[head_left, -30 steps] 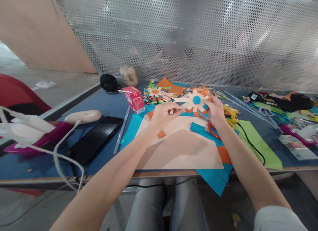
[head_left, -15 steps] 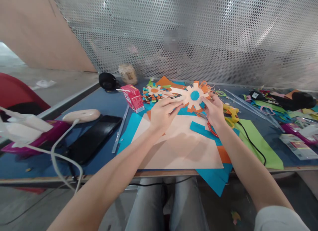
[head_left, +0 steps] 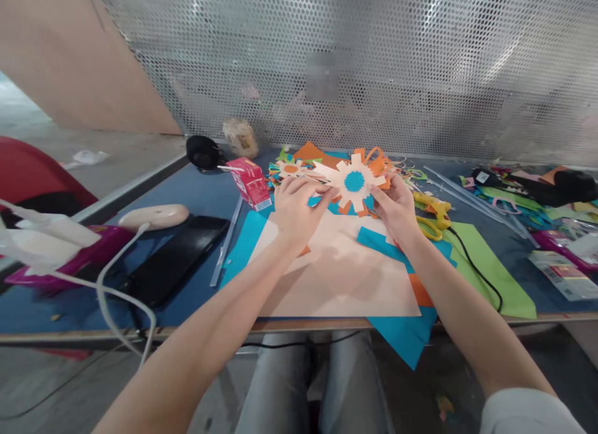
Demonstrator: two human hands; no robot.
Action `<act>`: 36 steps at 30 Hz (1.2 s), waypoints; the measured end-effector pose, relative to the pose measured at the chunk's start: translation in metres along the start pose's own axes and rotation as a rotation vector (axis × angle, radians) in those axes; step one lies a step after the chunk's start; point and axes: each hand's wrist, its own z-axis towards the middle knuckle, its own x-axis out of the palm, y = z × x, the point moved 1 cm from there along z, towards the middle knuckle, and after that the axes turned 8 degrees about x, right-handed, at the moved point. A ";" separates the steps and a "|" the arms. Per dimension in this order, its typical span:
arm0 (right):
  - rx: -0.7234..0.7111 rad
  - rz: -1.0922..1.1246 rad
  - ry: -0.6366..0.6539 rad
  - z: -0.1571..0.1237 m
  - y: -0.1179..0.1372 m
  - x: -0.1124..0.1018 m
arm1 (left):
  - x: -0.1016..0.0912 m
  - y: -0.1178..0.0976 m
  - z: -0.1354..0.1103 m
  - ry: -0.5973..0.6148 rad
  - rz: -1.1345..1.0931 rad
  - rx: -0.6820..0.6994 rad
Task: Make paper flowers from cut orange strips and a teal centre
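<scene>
Your left hand [head_left: 296,213] and right hand [head_left: 397,203] pinch opposite sides of the paper flower [head_left: 354,181], raised toward the far edge of the counter [head_left: 163,191]. Pulling unevenly could tear its narrow petals [head_left: 359,205]; squeezing hard could crease them.

Illumination: moderate, diffuse. Glare streaks mark the far perforated panel [head_left: 392,66]. Soft shadows cross the peach sheet [head_left: 339,284]. Left and right edges: stretched.
</scene>
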 end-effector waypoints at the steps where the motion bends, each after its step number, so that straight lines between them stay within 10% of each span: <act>1: -0.011 -0.007 -0.003 0.000 0.000 0.000 | 0.000 -0.001 0.000 0.005 -0.009 0.000; 12: -0.008 -0.069 -0.051 0.006 -0.004 -0.008 | 0.000 0.008 0.005 0.052 -0.154 -0.036; 25: 0.040 -0.077 -0.340 0.021 -0.009 -0.031 | -0.004 0.053 0.019 -0.335 -0.562 -0.606; 36: -0.010 -0.007 -0.507 0.034 -0.005 -0.061 | 0.011 0.015 0.011 0.083 -1.123 -0.662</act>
